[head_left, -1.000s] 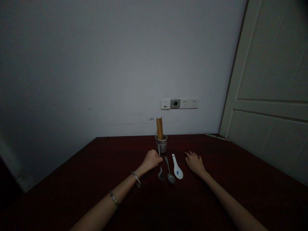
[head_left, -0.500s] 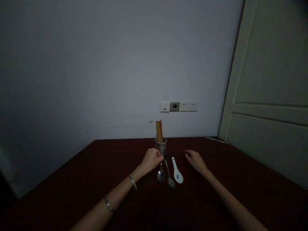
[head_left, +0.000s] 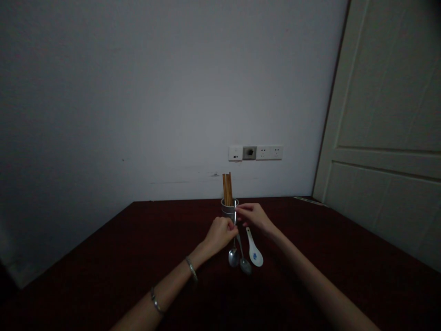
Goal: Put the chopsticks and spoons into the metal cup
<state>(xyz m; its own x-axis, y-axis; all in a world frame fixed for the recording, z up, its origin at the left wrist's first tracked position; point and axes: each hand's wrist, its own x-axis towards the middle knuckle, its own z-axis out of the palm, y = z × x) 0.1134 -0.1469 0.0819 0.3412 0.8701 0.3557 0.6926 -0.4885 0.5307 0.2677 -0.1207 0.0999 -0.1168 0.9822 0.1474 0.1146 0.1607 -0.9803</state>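
My left hand [head_left: 219,234] is closed around the handle of a metal spoon [head_left: 233,258], whose bowl hangs toward me. The fingers of my right hand [head_left: 254,216] pinch the upper end of that same long handle. Just behind the handle stands a metal cup [head_left: 227,210] with several wooden chopsticks [head_left: 227,189] upright in it. A second metal spoon [head_left: 245,265] lies on the table to the right of the first. Beyond it, below my right hand, is a white soup spoon [head_left: 255,254] with a blue mark in its bowl.
The dark red table [head_left: 155,243] reaches back to a pale wall [head_left: 172,92]. Sockets and switch plates [head_left: 255,153] are set in the wall behind the cup. A light panelled door [head_left: 386,115] stands at the right.
My right hand has moved left and inward from beside the white spoon onto the top of the held spoon's handle. My left hand and its spoon have shifted slightly right and toward me.
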